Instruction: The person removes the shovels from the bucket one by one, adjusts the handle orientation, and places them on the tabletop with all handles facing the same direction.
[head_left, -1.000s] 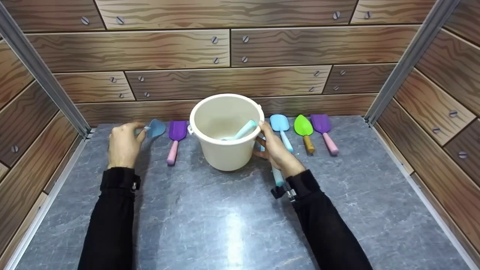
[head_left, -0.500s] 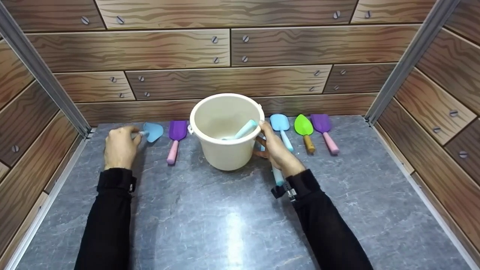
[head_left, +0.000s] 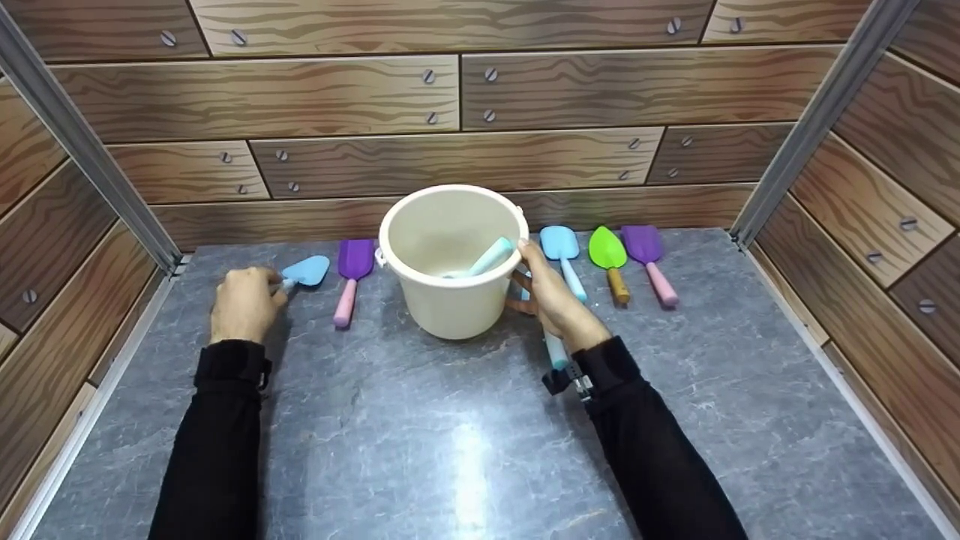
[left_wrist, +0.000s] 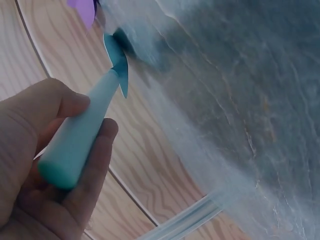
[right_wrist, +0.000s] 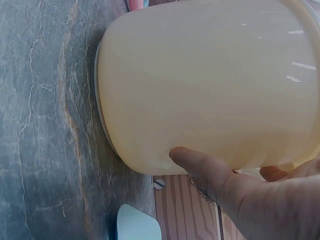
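Note:
My left hand (head_left: pixel 246 306) grips a small blue hand shovel (head_left: pixel 308 270) by its light blue handle. In the left wrist view, thumb and fingers wrap around that handle (left_wrist: pixel 82 130), with the blade pointing away from the palm. A cream bucket (head_left: pixel 450 315) stands upright at the middle, tilted slightly if at all. Against its right side my right hand (head_left: pixel 559 296) holds it, thumb at the rim and fingers on the outer wall (right_wrist: pixel 200 90). Inside the bucket leans a light blue shovel handle (head_left: pixel 491 256); its blade is mostly hidden.
A purple shovel (head_left: pixel 355 259) with pink handle lies left of the bucket. On the right lie a blue shovel (head_left: pixel 559 244), a green trowel (head_left: pixel 607 248) and another purple shovel (head_left: pixel 641 244). Another light blue handle (head_left: pixel 555 351) shows under my right wrist. Wood-patterned walls (head_left: pixel 450 97) enclose the grey tabletop.
My left hand has shifted slightly left and nearer to me. The blue shovel in it has turned, its blade now lower. The right hand and bucket have stayed in place.

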